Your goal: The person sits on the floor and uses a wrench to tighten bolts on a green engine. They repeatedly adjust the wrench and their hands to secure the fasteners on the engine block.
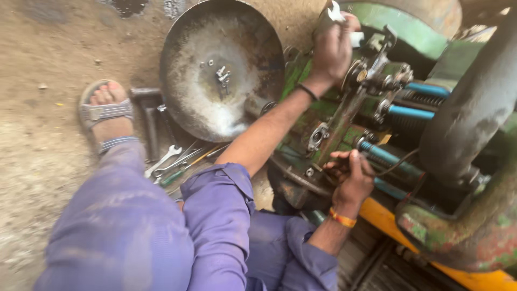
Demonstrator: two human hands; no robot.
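two bare hands are on the worn green machine housing [344, 137]. the left hand [333, 46] is closed around a grey metal tool handle with a scrap of white cloth [335, 13], gripping it high on the machine beside the cluster of grimy bolts and brackets [379, 75]. the right hand [353, 172] sits lower, fingers curled and pinching at something small near the blue-sleeved rods [396, 161]; what it pinches is too hidden to tell. an orange thread band [342, 218] circles that wrist, a dark band [307, 90] the other.

for this kind of hold, a steady pull from the upper hand while the lower fingers keep the small part seated seems the sound way, with fingers clear of the bracket edges.

beside the left forearm leans a large dished steel disc [215, 70] with a bolt at its centre. silver spanners and a green-handled screwdriver [177, 161] lie on the dirt ground [43, 151], near a sandalled foot [105, 116] and blue trouser leg [118, 226]. a yellow frame rail [474, 277] runs under the rusty green casting [468, 237].
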